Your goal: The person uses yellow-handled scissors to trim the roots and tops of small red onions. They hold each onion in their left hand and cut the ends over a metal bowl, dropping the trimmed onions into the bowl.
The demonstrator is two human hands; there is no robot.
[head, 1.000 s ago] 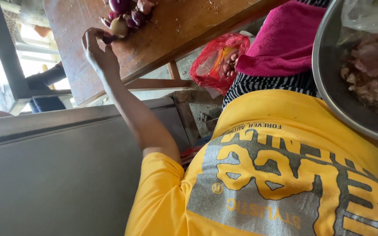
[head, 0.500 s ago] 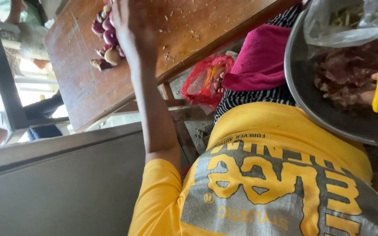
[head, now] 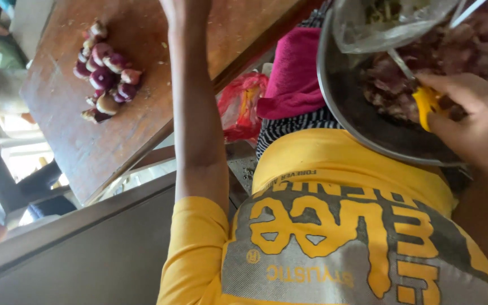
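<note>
A clear plastic bag (head: 391, 22) with greenish contents sits at the far rim of the metal bowl (head: 357, 113), on the raw meat pieces (head: 425, 62). A red plastic bag (head: 243, 107) hangs below the wooden table (head: 142, 124), beside a pink cloth (head: 295, 73). My right hand (head: 470, 121) curls over the bowl, gripping a yellow-handled knife (head: 425, 101) against the meat. My left arm stretches straight over the table; its hand is cut off at the top edge, so I cannot tell its grip. A pile of purple shallots (head: 105, 79) lies on the table, apart from my arm.
</note>
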